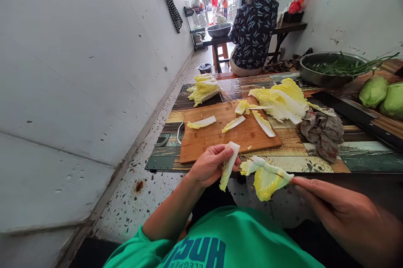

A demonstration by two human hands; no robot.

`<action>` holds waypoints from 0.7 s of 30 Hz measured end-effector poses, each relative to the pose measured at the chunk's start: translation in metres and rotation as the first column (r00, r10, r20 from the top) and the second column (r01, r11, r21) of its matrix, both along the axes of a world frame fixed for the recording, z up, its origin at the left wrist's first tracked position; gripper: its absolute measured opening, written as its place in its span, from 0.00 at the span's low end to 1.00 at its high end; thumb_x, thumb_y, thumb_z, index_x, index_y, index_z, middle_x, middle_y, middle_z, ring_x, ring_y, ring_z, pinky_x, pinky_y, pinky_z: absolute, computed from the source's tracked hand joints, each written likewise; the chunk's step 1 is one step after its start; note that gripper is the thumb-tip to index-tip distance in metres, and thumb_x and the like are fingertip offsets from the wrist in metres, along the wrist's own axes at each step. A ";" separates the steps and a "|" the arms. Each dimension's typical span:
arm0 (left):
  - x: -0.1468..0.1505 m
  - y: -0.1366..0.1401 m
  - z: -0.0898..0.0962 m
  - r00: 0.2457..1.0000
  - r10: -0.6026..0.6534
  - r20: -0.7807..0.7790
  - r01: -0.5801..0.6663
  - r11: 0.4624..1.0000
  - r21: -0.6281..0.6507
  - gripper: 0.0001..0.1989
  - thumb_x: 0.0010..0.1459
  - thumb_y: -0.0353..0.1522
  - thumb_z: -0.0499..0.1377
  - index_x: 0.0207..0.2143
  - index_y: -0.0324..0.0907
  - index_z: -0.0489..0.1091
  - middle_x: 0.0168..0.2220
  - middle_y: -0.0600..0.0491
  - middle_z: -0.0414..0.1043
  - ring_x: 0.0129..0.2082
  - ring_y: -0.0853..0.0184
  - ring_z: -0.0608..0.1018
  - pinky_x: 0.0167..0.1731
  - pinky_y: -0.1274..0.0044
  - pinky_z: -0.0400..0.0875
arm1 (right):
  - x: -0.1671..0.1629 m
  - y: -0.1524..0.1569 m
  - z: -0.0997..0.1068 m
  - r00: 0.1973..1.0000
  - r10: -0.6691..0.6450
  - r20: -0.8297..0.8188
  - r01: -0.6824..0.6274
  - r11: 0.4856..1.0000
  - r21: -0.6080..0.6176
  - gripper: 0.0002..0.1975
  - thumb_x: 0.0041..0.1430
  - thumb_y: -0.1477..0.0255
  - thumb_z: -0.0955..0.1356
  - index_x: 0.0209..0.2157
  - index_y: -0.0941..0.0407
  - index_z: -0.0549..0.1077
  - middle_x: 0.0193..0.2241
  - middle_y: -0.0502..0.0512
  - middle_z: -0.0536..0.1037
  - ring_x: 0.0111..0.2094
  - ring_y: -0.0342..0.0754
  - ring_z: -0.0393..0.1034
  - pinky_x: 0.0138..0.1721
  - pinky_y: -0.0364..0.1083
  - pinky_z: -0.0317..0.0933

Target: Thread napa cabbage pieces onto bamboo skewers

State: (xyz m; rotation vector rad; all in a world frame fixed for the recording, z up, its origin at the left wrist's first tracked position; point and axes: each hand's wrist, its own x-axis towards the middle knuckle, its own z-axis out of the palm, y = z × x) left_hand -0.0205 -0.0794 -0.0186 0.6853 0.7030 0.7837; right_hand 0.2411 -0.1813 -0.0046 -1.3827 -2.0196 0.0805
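My left hand pinches a narrow strip of napa cabbage, white at the top and yellow-green below. Between the fingers of my right hand is a thin wooden skewer, threaded through folded cabbage pieces. The skewer's tip points left and reaches the strip; whether it pierces it I cannot tell. Beyond my hands, several cut cabbage strips lie on a wooden cutting board. Larger cabbage leaves rest at the board's far right, and a pile of skewered cabbage sits at its far left.
A crumpled grey rag lies right of the board, near a long dark-edged tray. Farther right are a metal bowl of greens and pale green vegetables. Another person sits beyond the table, facing away. A wall runs along the left.
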 end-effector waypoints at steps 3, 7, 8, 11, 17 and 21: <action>0.001 -0.002 0.004 1.000 0.019 -0.024 -0.018 0.999 0.051 0.22 0.45 0.44 0.73 0.27 0.37 0.69 0.23 0.52 0.77 0.17 0.73 0.76 0.20 0.83 0.69 | -0.001 0.000 0.001 1.000 0.000 0.019 -0.001 1.000 0.028 0.18 0.69 0.65 0.62 0.38 0.56 0.82 0.34 0.54 0.85 0.29 0.47 0.82 0.35 0.39 0.76; 0.004 -0.004 0.007 1.000 0.015 -0.008 -0.015 0.998 0.056 0.22 0.44 0.43 0.73 0.28 0.37 0.68 0.23 0.52 0.77 0.17 0.73 0.75 0.20 0.82 0.68 | -0.002 0.000 -0.001 1.000 0.006 0.021 -0.006 1.000 0.022 0.19 0.70 0.63 0.62 0.39 0.56 0.83 0.34 0.55 0.85 0.30 0.47 0.82 0.33 0.39 0.76; 0.005 -0.004 0.007 1.000 0.009 -0.005 -0.009 0.999 0.052 0.21 0.45 0.42 0.73 0.28 0.36 0.69 0.23 0.52 0.77 0.18 0.73 0.75 0.20 0.83 0.68 | -0.002 0.000 -0.002 1.000 0.006 0.012 -0.006 1.000 0.016 0.19 0.69 0.64 0.62 0.39 0.56 0.83 0.34 0.54 0.85 0.30 0.47 0.82 0.33 0.39 0.76; 0.005 -0.005 0.007 1.000 0.001 0.022 -0.002 0.999 0.049 0.19 0.46 0.40 0.73 0.30 0.36 0.70 0.25 0.52 0.77 0.20 0.74 0.75 0.22 0.83 0.68 | -0.001 0.000 -0.002 1.000 0.009 -0.010 -0.008 1.000 0.024 0.16 0.68 0.65 0.64 0.39 0.54 0.83 0.34 0.52 0.85 0.29 0.48 0.82 0.32 0.40 0.77; 0.004 -0.004 0.006 0.998 -0.015 0.055 0.014 1.000 0.018 0.18 0.46 0.37 0.74 0.32 0.34 0.74 0.27 0.51 0.77 0.22 0.74 0.75 0.26 0.83 0.69 | -0.004 0.000 0.005 1.000 0.012 0.013 -0.013 0.998 0.065 0.18 0.69 0.66 0.62 0.36 0.57 0.82 0.31 0.54 0.85 0.27 0.46 0.81 0.31 0.38 0.76; 0.004 -0.005 0.007 0.999 0.009 0.045 -0.010 1.000 0.016 0.17 0.43 0.37 0.75 0.28 0.34 0.75 0.26 0.50 0.77 0.20 0.74 0.75 0.24 0.84 0.68 | 0.000 -0.001 0.003 1.000 -0.001 -0.001 0.001 0.997 0.072 0.17 0.69 0.66 0.63 0.37 0.58 0.82 0.33 0.56 0.85 0.29 0.47 0.81 0.34 0.38 0.76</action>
